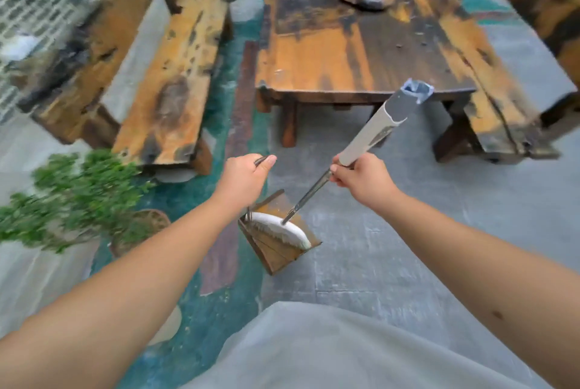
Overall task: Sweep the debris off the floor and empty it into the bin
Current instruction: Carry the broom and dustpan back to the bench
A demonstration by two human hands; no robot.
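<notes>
Dustpan (276, 242) looks light and rigid; our left hand (243, 175) fists its thin wire handle, right hand (361, 178) wraps the broom (317, 190) shaft.

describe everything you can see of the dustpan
The dustpan is a brown, wedge-shaped scoop that looks wooden or rusted, with raised side walls. It hangs low over the grey floor, tilted. A thin dark wire handle rises from its back to the left hand, which grips it. The broom head, white and bristled, rests across its inside.
</notes>
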